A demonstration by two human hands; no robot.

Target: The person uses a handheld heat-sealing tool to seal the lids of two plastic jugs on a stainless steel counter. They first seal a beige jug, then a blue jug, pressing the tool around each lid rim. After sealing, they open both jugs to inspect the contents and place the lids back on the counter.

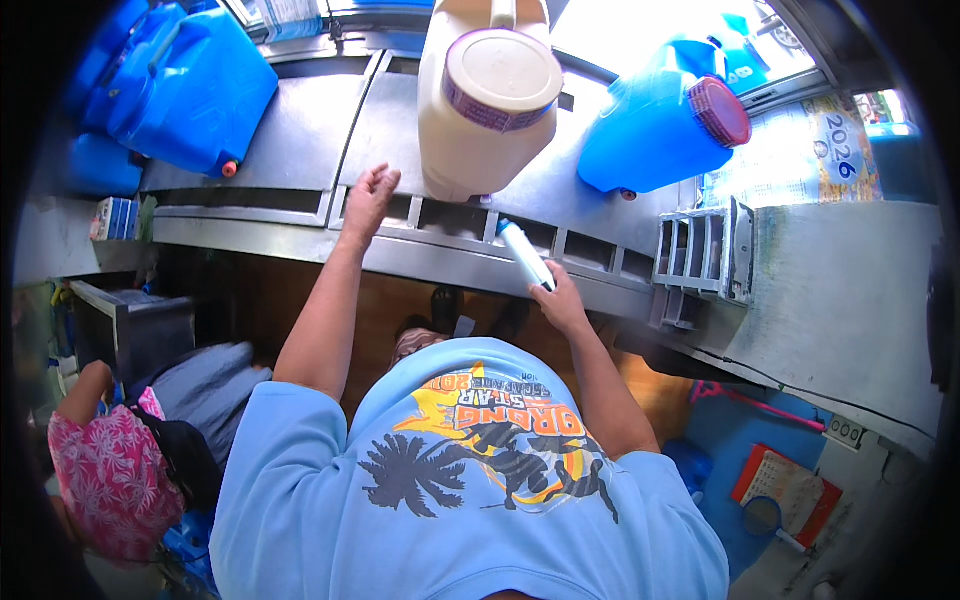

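Observation:
My left hand (370,203) hovers over the metal counter (375,135), its fingers loosely bent and nothing visible in them. Just to its right stands a large cream water jug (465,150) with a wide round cap (503,80) and a purple printed band round the cap. My right hand (561,300) grips the lower end of a white tube-shaped tool with a blue tip (527,255). The tip points up and left, toward the base of the cream jug. Farther right sits a blue water jug (655,135) with a reddish band on its cap.
Several blue containers (195,95) crowd the far left of the counter. A grey slotted rack (703,250) stands at the right, beside a pale worktop (830,270). Slots line the counter's front edge. A person in a pink patterned top (115,475) is at the lower left.

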